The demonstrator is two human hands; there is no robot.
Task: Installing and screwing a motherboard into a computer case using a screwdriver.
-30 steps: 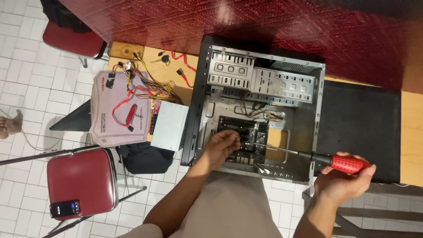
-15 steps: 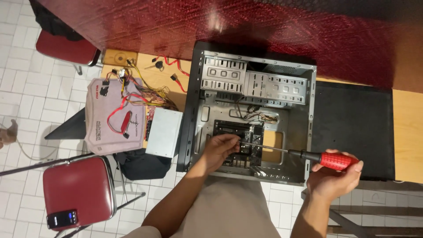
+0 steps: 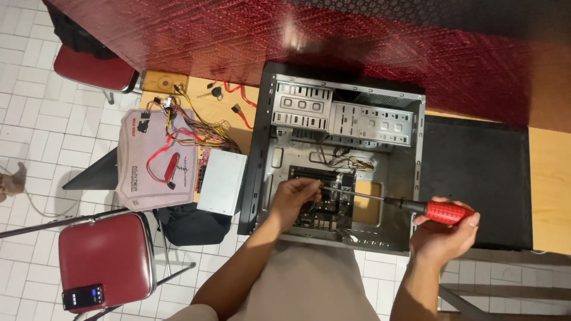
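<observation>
Worktop [image 3: 553,178]: pale wood, running under a dark red patterned cloth [image 3: 357,41] along its far side.
Computer case [image 3: 262,154]: an open black tower lying on its side on the worktop, metal drive cages at the far end, loose wires in the middle.
Side panel [image 3: 476,178]: flat black sheet just right of the case, on the worktop.
Chair [image 3: 104,258]: red padded seat on a metal frame, on the white tiled floor at lower left – a dark phone [image 3: 82,296] lies on its near edge.
Grey bag [image 3: 140,160]: flat on the left end of the worktop, with red and yellow cables and a small red-handled tool on it.
Power supply [image 3: 221,181]: silver box between the grey bag and the case, touching neither hand.
Motherboard [image 3: 333,205]: dark board seated in the near half of the case.
Screwdriver [image 3: 440,211]: red grip, long thin shaft lying nearly level, reaching leftward over the motherboard – its tip meets the left hand.
Right hand [image 3: 443,235]: wrapped around the red grip from below, just outside the case's right wall.
Left hand [image 3: 294,199]: inside the case over the motherboard, fingers curled and pinched together at the shaft's tip; what they pinch is too small to tell.
</observation>
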